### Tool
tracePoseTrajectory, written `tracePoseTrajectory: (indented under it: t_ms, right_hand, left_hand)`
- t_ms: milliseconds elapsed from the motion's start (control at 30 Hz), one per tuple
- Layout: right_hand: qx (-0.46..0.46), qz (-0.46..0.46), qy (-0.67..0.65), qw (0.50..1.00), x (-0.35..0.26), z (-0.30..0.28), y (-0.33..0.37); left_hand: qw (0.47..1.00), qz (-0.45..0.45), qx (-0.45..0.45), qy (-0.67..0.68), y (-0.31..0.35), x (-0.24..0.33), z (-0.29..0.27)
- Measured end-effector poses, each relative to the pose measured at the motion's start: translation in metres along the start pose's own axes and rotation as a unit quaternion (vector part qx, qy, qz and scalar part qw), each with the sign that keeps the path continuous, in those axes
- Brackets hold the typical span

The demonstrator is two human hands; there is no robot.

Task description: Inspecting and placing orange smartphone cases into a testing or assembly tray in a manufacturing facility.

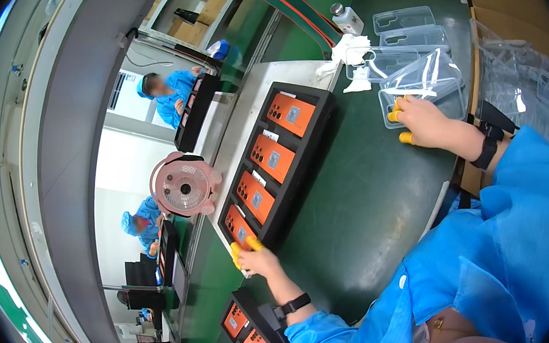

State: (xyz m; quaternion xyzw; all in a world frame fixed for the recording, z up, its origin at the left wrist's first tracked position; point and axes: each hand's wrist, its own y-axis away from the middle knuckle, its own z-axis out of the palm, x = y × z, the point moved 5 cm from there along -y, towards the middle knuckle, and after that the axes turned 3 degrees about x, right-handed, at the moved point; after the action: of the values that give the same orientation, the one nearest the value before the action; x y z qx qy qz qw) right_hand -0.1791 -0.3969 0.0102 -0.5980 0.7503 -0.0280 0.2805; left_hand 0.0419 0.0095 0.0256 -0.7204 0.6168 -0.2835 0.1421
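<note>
My right hand (429,123), in yellow finger cots, grips the edge of a clear plastic case (428,74) in the upper right. Its fingers lie over the edge, with the thumb just outside. Beside it are other clear cases (413,37). Lower down, my left hand (257,262), also in yellow cots, is at the lower end of a black foam tray (311,147). Its fingers are apart around the tray's corner, by the lowest orange box-shaped device (239,225). Several such orange devices (270,159) sit in a row in that tray.
A white bottle (347,18) and crumpled white tissue (352,50) are near the cases on the green table (358,208). A carton of clear cases (535,86) stands at the right. A pink fan (185,187) and a second tray (229,332) are nearby. Two co-workers sit opposite.
</note>
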Motion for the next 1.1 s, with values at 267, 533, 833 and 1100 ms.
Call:
tracePoseTrajectory:
  t_ms: [267,533,833,1100]
  right_hand:
    - [0.110,-0.094,0.007,0.989,-0.011,-0.011,0.004]
    - [-0.010,-0.260,-0.053,0.964,-0.040,0.032,-0.016]
    - [0.058,-0.062,0.010,0.996,-0.009,-0.017,-0.008]
    - [-0.053,-0.149,-0.020,0.987,-0.040,0.018,-0.004]
  left_hand:
    - [0.960,0.272,0.068,-0.002,0.041,0.069,-0.011]
    - [0.979,0.185,0.073,0.034,0.018,0.072,-0.012]
    - [0.988,0.152,0.014,-0.021,-0.013,0.043,-0.019]
    - [0.931,0.032,-0.296,-0.213,-0.042,0.057,0.002]
